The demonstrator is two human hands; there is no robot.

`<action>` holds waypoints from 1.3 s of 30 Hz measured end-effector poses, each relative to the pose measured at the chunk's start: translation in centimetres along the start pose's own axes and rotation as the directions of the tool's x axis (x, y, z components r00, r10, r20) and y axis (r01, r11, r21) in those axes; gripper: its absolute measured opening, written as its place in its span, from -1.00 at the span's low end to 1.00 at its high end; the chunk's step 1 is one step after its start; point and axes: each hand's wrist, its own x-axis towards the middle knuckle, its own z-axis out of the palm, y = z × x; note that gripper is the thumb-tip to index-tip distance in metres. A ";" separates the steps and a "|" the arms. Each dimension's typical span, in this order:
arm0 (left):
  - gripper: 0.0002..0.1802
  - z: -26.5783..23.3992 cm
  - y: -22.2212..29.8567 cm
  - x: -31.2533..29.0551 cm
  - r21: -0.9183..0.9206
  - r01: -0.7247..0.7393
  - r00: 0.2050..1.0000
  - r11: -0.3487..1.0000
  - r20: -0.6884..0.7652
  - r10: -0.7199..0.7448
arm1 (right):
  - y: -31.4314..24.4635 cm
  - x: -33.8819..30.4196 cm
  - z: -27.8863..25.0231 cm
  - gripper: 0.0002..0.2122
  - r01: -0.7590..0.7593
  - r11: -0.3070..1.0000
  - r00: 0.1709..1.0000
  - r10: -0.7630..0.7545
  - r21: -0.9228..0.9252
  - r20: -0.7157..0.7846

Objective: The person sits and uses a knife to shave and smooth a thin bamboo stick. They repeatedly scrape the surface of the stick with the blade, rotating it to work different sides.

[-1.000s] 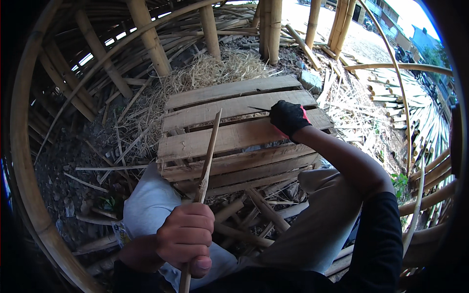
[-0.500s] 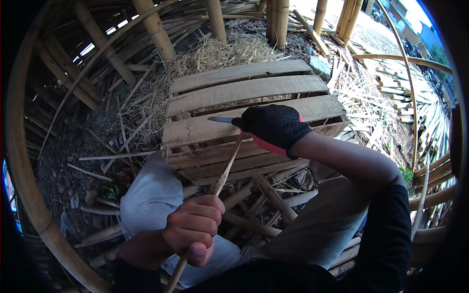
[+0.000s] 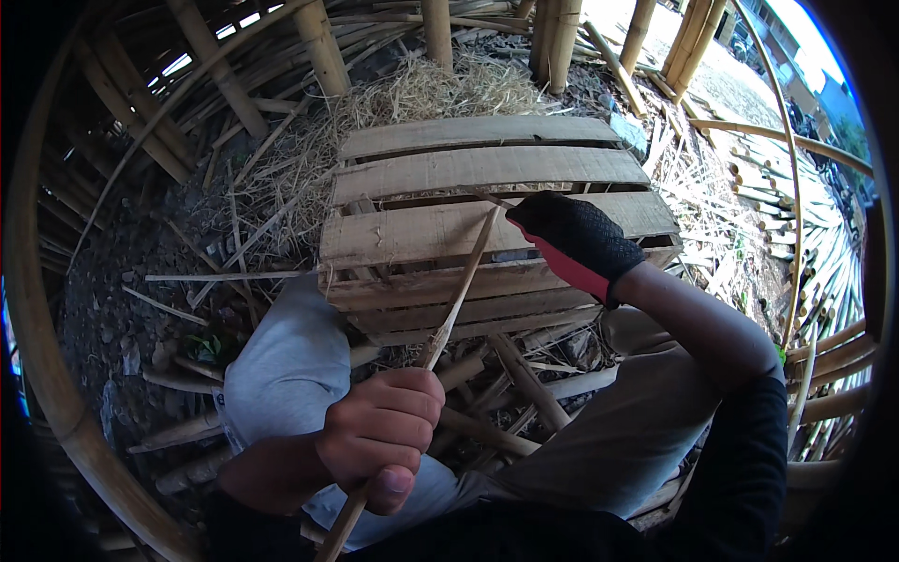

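Observation:
My bare left hand is closed in a fist around a thin bamboo stick. The stick slants up and away from me, its far tip level with the crate's top slats, and its near end runs out under my wrist. A black and red work glove covers my right hand, which is closed just right of that tip. From its fist pokes a knife, with only a short length of blade showing and the handle hidden in the glove. Beyond my knees stands a slatted wooden crate, beneath the right hand.
Straw-like shavings are heaped behind the crate. Offcuts of bamboo lie on the ground between my legs. Upright bamboo posts stand at the back, and a pile of cut poles lies at the far right. A curved bamboo pole bends along the left.
My gloved right hand has moved right, off the stick's tip, and the knife blade shows less. My left hand and the stick have shifted slightly right. The whole view has turned a little.

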 end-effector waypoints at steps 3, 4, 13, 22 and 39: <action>-0.36 -0.2 -0.2 -0.1 0.004 -0.007 1.000 1.000 0.011 0.007 | 0.2 0.2 -0.4 -0.73 -0.028 0.999 0.991 0.034 -0.042 0.128; -0.36 -0.1 -0.3 -0.1 0.000 -0.014 1.000 1.000 0.009 0.014 | 0.5 0.2 -0.3 -0.73 -0.040 0.997 0.992 0.048 -0.066 0.117; -0.37 -5.0 1.2 1.4 0.224 -0.029 0.979 0.974 -0.188 0.072 | 4.6 2.5 0.8 -0.66 -0.186 0.978 0.974 0.172 -0.088 -0.147; -0.40 -6.4 1.7 3.0 0.316 0.006 0.959 0.949 -0.271 0.085 | -0.1 6.3 5.5 -0.53 0.322 0.848 0.933 -0.360 -0.421 -0.011; -0.34 -5.4 1.2 3.5 0.352 0.015 0.964 0.936 -0.253 0.080 | -2.0 10.6 6.3 -0.57 0.239 0.806 0.955 -0.297 -0.542 -0.021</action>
